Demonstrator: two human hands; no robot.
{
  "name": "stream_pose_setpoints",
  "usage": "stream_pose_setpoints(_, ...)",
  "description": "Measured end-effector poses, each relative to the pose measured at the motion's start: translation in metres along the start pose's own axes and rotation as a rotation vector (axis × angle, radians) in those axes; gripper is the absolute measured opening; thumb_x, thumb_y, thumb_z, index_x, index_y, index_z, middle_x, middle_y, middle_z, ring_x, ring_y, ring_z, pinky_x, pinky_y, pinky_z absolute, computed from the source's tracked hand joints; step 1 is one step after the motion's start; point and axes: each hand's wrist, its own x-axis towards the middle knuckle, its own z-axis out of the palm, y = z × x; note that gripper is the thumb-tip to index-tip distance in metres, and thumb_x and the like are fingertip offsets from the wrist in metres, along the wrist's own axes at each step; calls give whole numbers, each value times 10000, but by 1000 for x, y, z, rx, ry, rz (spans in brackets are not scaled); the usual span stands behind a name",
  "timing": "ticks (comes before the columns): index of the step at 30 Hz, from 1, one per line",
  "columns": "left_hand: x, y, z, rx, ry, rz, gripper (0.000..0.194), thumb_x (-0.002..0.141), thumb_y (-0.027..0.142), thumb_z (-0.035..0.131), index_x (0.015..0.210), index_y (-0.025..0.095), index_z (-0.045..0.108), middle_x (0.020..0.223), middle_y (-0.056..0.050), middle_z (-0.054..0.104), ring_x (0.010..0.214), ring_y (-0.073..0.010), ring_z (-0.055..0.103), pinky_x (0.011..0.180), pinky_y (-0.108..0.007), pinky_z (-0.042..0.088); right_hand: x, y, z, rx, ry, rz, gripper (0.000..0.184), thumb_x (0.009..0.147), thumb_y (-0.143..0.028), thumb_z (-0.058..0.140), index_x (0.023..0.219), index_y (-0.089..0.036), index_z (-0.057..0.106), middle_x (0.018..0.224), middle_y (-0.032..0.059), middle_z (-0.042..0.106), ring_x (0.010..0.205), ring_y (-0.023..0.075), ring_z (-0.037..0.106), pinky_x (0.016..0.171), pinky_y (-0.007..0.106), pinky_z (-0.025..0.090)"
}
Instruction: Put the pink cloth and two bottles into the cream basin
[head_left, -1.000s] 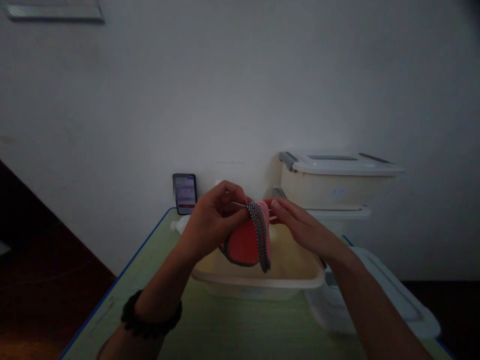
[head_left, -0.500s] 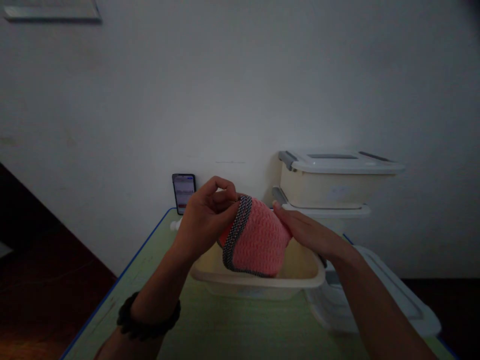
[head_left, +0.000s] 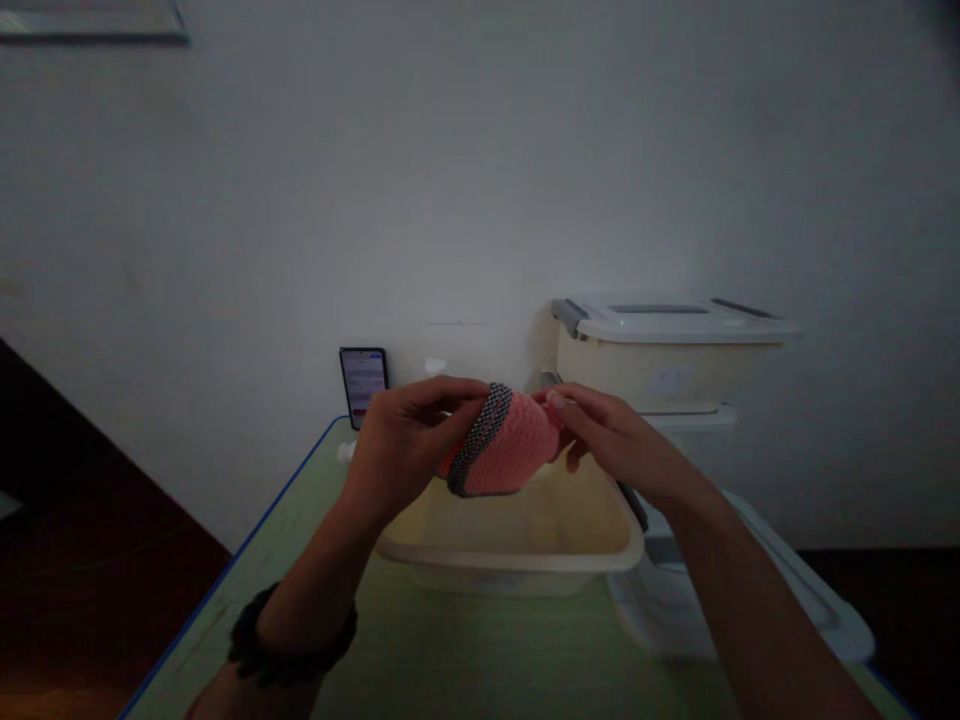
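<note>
Over a cream plastic tub (head_left: 510, 560), a pink knitted piece (head_left: 517, 440) is held up between my hands. It is pouch-shaped with a black-and-white speckled band along its left edge; I cannot tell its exact kind. My left hand (head_left: 409, 435) is closed on the banded edge, thumb in front and fingers behind. At the other end, my right hand (head_left: 604, 430) pinches the gathered tip between thumb and fingers. Part of the tub's far rim is hidden behind the hands and the knit.
A phone (head_left: 365, 385) leans upright against the wall at the back left. Lidded storage boxes (head_left: 667, 370) are stacked at the back right. A loose white lid (head_left: 787, 590) lies right of the tub on the green table (head_left: 450, 660). Behind the hands shows a white object (head_left: 435, 366).
My right hand has gone from resting with straighter fingers on the side of the knit to pinching its tip. The piece is now raised and drawn narrower, showing more of the tub's inside.
</note>
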Motion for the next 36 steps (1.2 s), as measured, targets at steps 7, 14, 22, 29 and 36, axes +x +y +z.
stream_pose_setpoints(7,4,-7,-4,-11,-203,5,230,851,289,541,941,180,722,918,-46,710,849,-169,621,763,-281,482,5,4,-1,206,308,-95,187,751,-357,656,883,-224,662,729,-12,633,582,105,531,511,234,404)
stream_pose_setpoints(14,10,-21,0,-26,-149,-78,180,752,327,665,675,167,693,762,-13,633,762,-137,566,726,-254,440,8,7,16,295,395,-69,198,724,-363,671,857,-218,652,654,-41,562,541,84,475,491,214,377)
stream_pose_setpoints(22,14,-44,-5,-316,-222,-303,219,755,363,656,714,153,612,599,29,551,506,-74,481,465,-197,355,14,17,25,328,268,49,327,715,-401,648,962,-197,581,518,-106,404,387,46,310,371,179,230)
stream_pose_setpoints(29,17,-48,-5,-379,-163,-319,205,763,321,633,684,153,546,635,20,551,550,-83,507,482,-202,380,14,19,24,272,321,12,321,733,-396,602,978,-189,618,525,-88,420,423,71,357,417,215,265)
stream_pose_setpoints(36,16,-45,-3,-373,-82,-318,413,682,276,739,1037,195,544,719,38,625,654,-91,575,609,-208,409,17,20,22,146,366,-70,163,717,-319,620,831,-212,665,711,4,626,711,159,558,612,271,391)
